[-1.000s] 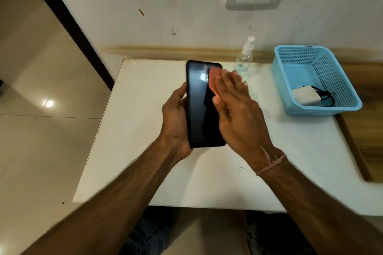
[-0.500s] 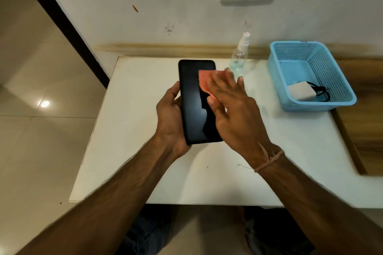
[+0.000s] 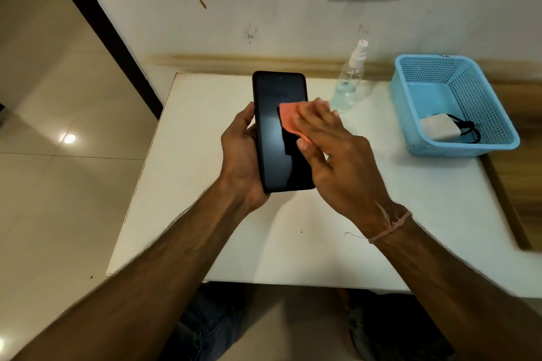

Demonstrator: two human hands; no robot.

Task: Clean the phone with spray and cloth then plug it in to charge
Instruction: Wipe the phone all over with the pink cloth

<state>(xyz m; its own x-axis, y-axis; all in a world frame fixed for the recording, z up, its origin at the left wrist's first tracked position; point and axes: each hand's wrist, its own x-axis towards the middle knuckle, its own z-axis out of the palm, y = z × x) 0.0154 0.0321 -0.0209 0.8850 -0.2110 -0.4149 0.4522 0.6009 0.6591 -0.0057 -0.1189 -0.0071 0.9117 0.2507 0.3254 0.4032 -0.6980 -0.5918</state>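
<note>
Our left hand (image 3: 240,161) grips the black phone (image 3: 278,126) by its edges, screen up, above the white table (image 3: 205,214). Our right hand (image 3: 331,152), fingers flat, presses an orange cloth (image 3: 289,119) against the screen's right side. Far right stand a spray bottle (image 3: 350,82) and a blue basket (image 3: 440,67) holding a white charger (image 3: 437,127).

No legible text (phone (image 3: 274,102) screen dark)

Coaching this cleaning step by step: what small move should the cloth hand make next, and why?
Probably slide the cloth toward the top left of the phone: the right hand presses it flat on the screen's right middle only, the rest of the screen lies uncovered, and the left hand grips the phone.
</note>
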